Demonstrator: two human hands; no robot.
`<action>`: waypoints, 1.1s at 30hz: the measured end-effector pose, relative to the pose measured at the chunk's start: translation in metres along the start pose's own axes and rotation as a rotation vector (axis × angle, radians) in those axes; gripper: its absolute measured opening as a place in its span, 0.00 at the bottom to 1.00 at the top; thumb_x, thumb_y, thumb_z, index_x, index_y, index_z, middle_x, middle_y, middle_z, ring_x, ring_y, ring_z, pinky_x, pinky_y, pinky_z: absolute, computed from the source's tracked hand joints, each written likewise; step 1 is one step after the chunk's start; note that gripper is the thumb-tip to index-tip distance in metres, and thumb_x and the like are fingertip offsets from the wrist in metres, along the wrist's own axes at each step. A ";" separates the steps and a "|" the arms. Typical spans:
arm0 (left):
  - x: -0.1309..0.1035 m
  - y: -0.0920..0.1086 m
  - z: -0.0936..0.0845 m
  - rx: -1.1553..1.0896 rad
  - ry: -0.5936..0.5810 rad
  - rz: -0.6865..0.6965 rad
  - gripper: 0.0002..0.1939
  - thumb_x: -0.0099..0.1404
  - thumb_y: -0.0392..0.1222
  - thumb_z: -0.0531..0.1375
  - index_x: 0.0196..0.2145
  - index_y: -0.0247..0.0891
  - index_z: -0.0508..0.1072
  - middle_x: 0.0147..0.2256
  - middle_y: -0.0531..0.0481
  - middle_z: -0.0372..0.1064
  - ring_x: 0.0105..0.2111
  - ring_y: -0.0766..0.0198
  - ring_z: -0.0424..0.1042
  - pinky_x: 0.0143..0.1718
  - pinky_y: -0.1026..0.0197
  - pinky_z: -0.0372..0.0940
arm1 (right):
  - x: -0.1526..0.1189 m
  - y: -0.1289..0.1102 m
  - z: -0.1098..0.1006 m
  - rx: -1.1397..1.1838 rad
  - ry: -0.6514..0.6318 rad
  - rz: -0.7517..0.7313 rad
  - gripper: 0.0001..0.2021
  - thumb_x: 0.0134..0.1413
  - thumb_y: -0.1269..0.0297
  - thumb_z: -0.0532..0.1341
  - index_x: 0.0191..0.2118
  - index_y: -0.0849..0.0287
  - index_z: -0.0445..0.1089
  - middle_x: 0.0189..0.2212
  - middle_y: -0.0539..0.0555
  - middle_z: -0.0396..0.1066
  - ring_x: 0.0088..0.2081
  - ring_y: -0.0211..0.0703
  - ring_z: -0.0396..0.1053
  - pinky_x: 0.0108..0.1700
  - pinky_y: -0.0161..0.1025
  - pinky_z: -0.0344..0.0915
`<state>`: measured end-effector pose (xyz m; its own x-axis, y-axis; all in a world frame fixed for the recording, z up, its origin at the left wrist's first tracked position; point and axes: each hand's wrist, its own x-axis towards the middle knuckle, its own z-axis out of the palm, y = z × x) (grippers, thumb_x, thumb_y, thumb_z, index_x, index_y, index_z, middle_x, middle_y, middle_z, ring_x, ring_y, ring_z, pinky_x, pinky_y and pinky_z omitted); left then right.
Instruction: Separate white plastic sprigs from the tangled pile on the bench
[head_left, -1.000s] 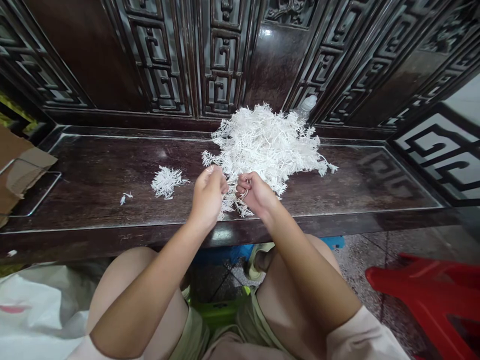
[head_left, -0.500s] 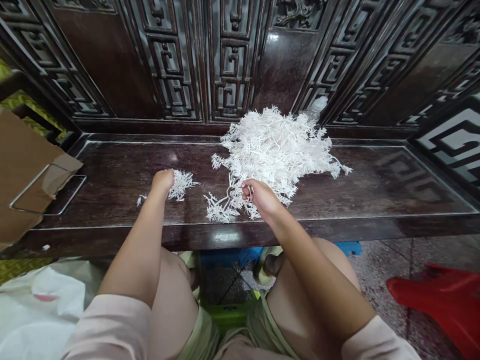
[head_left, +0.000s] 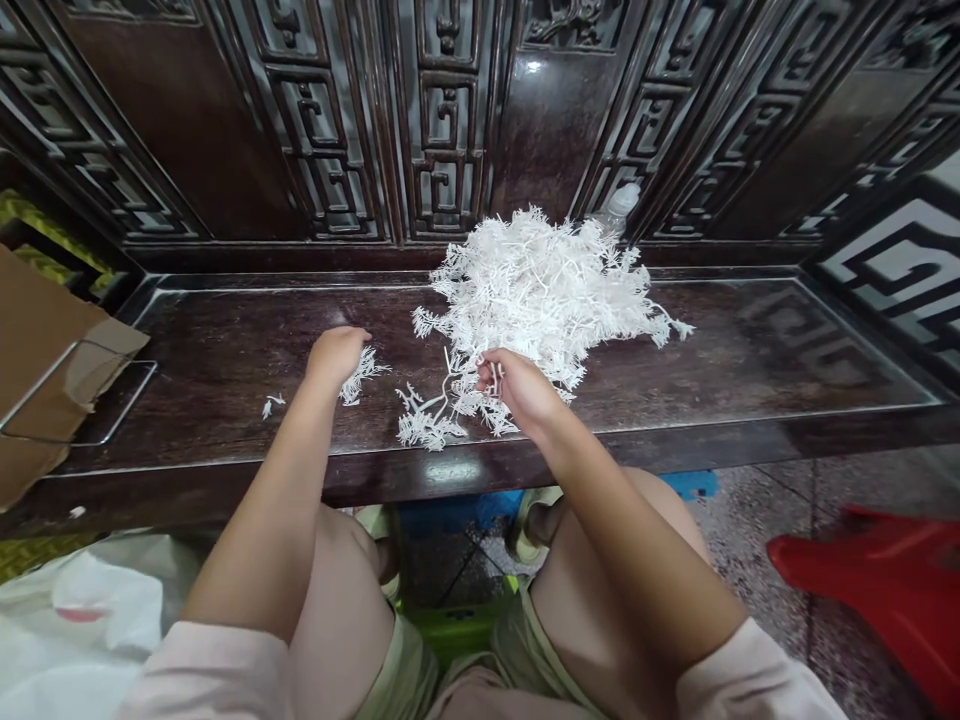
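Observation:
A large heap of white artificial pine-like sprigs (head_left: 536,290) lies on the dark wooden bench. My right hand (head_left: 517,388) is at the heap's front edge, its fingers curled around thin white stems of a branched sprig; where this sprig ends among the others I cannot make out. To its left, a forked white sprig (head_left: 431,420) lies near the bench's front edge. My left hand (head_left: 336,358) is over a small pile of white sprigs (head_left: 364,376), one digit stretched out to the right. Its other fingers are mostly hidden behind the hand.
Small white scraps (head_left: 272,404) lie left of my left hand. A cardboard box (head_left: 45,370) with a metal wire frame (head_left: 112,440) stands at the left end. Behind the heap is a clear bottle (head_left: 619,205) against the carved backrest. A red plastic stool (head_left: 877,580) stands at right.
My left hand has risen slightly from the small pile, and a digit now stretches to the right. My right hand stays at the heap's edge with its stems. The view has shifted slightly.

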<state>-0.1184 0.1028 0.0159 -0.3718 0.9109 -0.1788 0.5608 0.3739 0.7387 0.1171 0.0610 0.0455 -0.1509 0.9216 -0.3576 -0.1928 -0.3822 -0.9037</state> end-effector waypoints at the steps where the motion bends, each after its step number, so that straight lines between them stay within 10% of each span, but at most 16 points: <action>1: -0.014 0.013 0.005 -0.004 -0.057 0.046 0.15 0.53 0.46 0.53 0.33 0.37 0.74 0.39 0.49 0.71 0.39 0.58 0.67 0.40 0.59 0.58 | 0.000 -0.001 0.000 0.021 0.003 0.007 0.05 0.42 0.63 0.57 0.25 0.59 0.62 0.21 0.47 0.61 0.24 0.35 0.61 0.31 0.36 0.55; 5: -0.084 0.056 0.027 0.022 -0.536 0.345 0.19 0.55 0.56 0.51 0.33 0.40 0.73 0.35 0.49 0.72 0.34 0.59 0.68 0.36 0.58 0.59 | -0.002 -0.003 0.000 0.040 0.002 -0.036 0.07 0.39 0.63 0.60 0.27 0.60 0.68 0.30 0.50 0.66 0.30 0.35 0.62 0.34 0.35 0.57; 9: -0.126 0.071 0.045 0.119 -0.360 0.433 0.15 0.54 0.53 0.55 0.34 0.40 0.70 0.34 0.46 0.71 0.33 0.58 0.68 0.32 0.59 0.58 | -0.002 -0.003 -0.001 0.091 -0.063 -0.028 0.10 0.39 0.60 0.62 0.30 0.60 0.71 0.31 0.51 0.67 0.29 0.34 0.61 0.34 0.36 0.57; 33: -0.099 0.060 0.050 -0.340 -0.345 0.315 0.06 0.51 0.39 0.58 0.29 0.36 0.67 0.26 0.51 0.66 0.28 0.66 0.66 0.33 0.62 0.60 | -0.003 -0.004 -0.005 -0.062 0.028 -0.023 0.16 0.39 0.51 0.61 0.32 0.57 0.67 0.27 0.48 0.63 0.25 0.32 0.58 0.30 0.35 0.53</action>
<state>-0.0114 0.0432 0.0455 0.0691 0.9947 -0.0762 0.3151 0.0507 0.9477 0.1234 0.0601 0.0495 -0.1193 0.9321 -0.3419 -0.1351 -0.3564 -0.9245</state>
